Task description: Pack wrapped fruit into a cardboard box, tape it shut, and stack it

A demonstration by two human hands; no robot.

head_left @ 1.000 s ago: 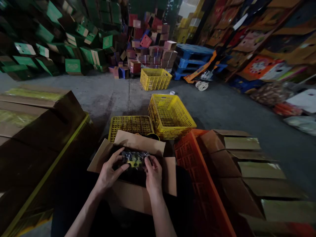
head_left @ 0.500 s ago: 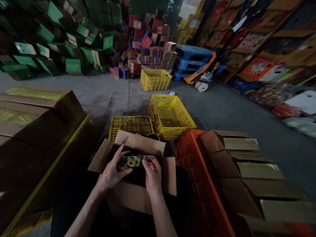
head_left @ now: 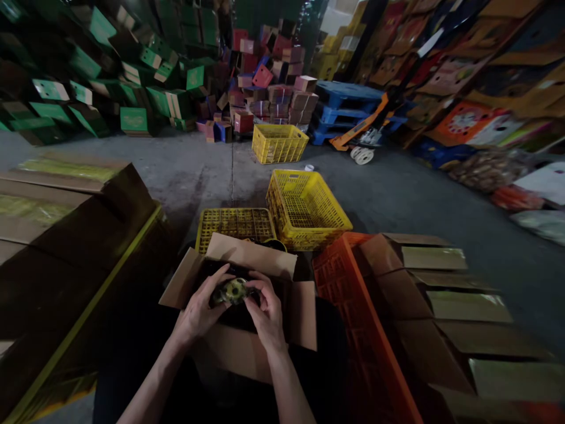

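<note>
Between my two hands is a small, glossy packet [head_left: 234, 290] with a yellow-green and black pattern; what is inside it I cannot make out. My left hand [head_left: 203, 303] grips its left end, thumb below and fingers above. At the right end, the thumb and fingers of my right hand [head_left: 266, 303] close on it. Both hands are over an open cardboard box [head_left: 247, 254] with its flaps folded outward. The inside of the box is too dark to read.
Ahead stand an open yellow crate [head_left: 304, 206], an overturned-looking yellow crate [head_left: 236, 224] and another yellow crate [head_left: 280, 143]. An orange crate [head_left: 353, 294] holds cardboard boxes [head_left: 428, 294] on my right. More taped boxes [head_left: 66, 194] are stacked left. A pallet jack [head_left: 364, 135] stands farther back.
My right hand has moved left, toward my left hand, and its fingers now reach over the packet. Less of the packet's length shows. The view has shifted slightly.
</note>
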